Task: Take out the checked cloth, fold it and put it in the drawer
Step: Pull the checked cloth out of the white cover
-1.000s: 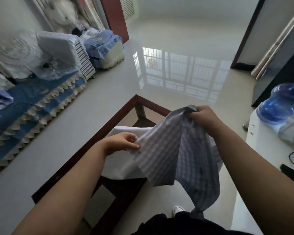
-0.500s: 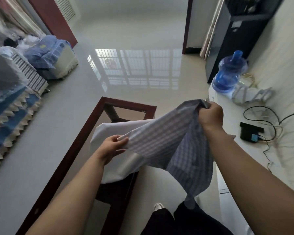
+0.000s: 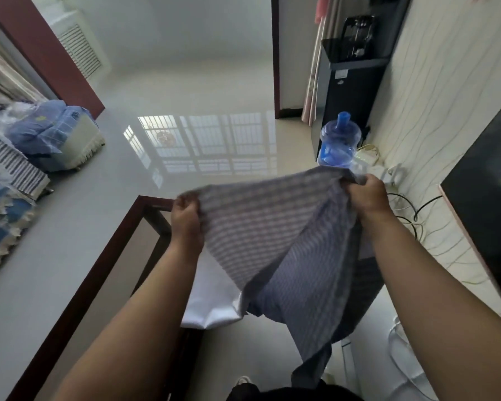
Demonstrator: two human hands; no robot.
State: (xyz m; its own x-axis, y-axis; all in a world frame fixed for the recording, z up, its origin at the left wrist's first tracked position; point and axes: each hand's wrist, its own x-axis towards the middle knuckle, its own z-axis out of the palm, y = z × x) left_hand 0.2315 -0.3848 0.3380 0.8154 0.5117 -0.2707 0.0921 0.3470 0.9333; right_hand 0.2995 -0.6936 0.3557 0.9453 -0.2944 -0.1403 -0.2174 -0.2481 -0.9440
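The checked cloth [image 3: 272,241], grey-blue with fine checks, hangs spread in the air in front of me. My left hand [image 3: 185,219] grips its upper left corner. My right hand [image 3: 369,195] grips the upper right corner, a bit higher and farther away. The top edge stretches between both hands, and the rest droops down toward my legs in loose folds. No drawer shows in the head view.
A dark-red framed glass table [image 3: 133,224] stands below left with a white cloth [image 3: 211,302] on it. A blue water bottle [image 3: 339,140], cables [image 3: 411,212] and a black dispenser [image 3: 350,59] are at right. A sofa with bedding [image 3: 49,134] lines the left.
Both hands rose and moved apart, pulling the cloth's top edge taut. My left hand shifted from a light pinch to a full grip at the corner. The view swung right.
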